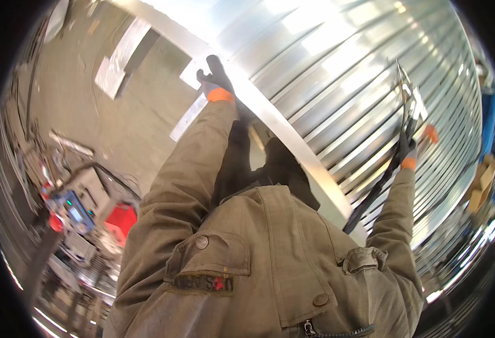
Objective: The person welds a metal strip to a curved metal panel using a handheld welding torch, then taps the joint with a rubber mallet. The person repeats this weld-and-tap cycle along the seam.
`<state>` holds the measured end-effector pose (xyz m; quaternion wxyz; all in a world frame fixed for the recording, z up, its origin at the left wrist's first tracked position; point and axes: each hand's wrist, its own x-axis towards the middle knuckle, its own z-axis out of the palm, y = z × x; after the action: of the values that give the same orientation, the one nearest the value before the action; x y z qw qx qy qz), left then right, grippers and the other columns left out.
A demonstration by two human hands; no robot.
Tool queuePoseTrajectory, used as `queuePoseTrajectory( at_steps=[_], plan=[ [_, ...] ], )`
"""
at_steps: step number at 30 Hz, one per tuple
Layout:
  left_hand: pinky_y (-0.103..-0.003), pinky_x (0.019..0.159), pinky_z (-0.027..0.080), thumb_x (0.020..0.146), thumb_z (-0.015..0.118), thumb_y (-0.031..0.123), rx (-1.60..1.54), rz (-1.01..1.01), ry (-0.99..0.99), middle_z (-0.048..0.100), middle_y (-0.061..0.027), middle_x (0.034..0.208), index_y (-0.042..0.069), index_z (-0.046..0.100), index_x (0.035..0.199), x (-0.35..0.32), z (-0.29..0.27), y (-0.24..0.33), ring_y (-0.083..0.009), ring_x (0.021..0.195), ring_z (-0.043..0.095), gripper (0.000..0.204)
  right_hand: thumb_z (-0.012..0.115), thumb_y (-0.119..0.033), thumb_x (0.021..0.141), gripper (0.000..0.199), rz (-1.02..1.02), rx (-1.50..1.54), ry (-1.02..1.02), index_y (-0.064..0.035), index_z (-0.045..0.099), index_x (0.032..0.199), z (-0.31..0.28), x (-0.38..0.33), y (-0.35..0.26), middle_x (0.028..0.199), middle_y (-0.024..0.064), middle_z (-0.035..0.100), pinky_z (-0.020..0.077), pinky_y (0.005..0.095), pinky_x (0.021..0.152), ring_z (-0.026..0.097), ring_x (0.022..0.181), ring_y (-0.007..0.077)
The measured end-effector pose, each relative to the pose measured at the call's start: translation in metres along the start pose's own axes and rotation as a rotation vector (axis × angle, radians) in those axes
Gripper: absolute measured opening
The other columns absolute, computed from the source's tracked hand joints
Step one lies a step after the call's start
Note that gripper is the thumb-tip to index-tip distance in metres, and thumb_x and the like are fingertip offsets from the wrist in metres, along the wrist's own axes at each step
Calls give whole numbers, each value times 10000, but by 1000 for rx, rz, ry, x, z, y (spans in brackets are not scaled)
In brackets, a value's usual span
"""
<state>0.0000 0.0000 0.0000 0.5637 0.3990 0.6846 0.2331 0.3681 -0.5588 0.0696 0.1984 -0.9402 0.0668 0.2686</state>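
A large shiny metal panel (pixel 337 96) with many parallel ribs lies in front of me, bordered by a smooth metal edge beam (pixel 281 124). My left hand (pixel 218 81), in a dark glove with an orange cuff, is at the beam's outer side with thumb and fingers apart, holding nothing. Over the ribs at right, my right hand (pixel 408 149), gloved alike, is closed around what looks like a welding torch (pixel 412 110). A black hose (pixel 374 194) runs from it down across the beam. The torch's tip is blurred. Beside that hand shows an orange patch (pixel 429 134).
White flat pieces (pixel 111 76) lie on the floor (pixel 73 84) to the left. Equipment with a small lit display (pixel 76 213) and a red box (pixel 121 222) stands at lower left, cables beside it. Cardboard (pixel 482 183) and blue material (pixel 491 121) are at far right.
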Motion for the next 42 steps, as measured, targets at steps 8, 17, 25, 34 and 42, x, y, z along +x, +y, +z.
queuePoseTrajectory(
  at_steps=[8, 17, 25, 34, 42],
  plan=[
    [-338, 1119, 424, 976, 452, 743, 1262, -67, -406, 564, -104, 1536, 43, 488, 1555, -62, 29, -66, -266, 1367, 535, 909, 699, -678, 903, 788, -259, -91, 121, 61, 720, 1176, -12, 0, -56, 982, 117, 746, 529, 361, 828, 664, 879, 232],
    [-359, 1079, 463, 1046, 532, 269, 2113, 245, -397, 587, -81, 1531, 56, 509, 1549, -73, 43, -39, -210, 1364, 570, 546, 752, -429, 945, 451, -306, 352, 5, 8, 710, 1047, -22, -36, -73, 815, -13, 620, 427, 234, 637, 553, 701, 85],
    [-328, 1060, 488, 1082, 456, 161, 2194, 330, -315, 547, -120, 1561, 59, 457, 1585, -69, 41, -44, -254, 1387, 553, 513, 583, -292, 1071, 327, -435, 314, -613, -27, 644, 1252, -58, -119, -168, 1017, 5, 659, 491, 268, 776, 613, 877, 103],
    [-478, 1052, 483, 1059, 524, 241, 2197, 445, -169, 674, -69, 1382, 141, 711, 1340, -31, 33, -93, -239, 1250, 634, 352, 722, -254, 988, 377, -553, 144, -758, 32, 668, 1226, 13, -187, -282, 865, 18, 653, 477, 278, 650, 586, 741, 100],
    [-473, 1019, 487, 1065, 496, 330, 401, -248, 233, 681, -81, 1338, 117, 711, 1326, -35, 36, -107, -250, 1205, 641, 400, 745, -229, 949, 333, -479, 384, -963, 16, 679, 1165, 62, -197, -325, 854, 44, 671, 524, 293, 658, 643, 753, 132]
  ],
)
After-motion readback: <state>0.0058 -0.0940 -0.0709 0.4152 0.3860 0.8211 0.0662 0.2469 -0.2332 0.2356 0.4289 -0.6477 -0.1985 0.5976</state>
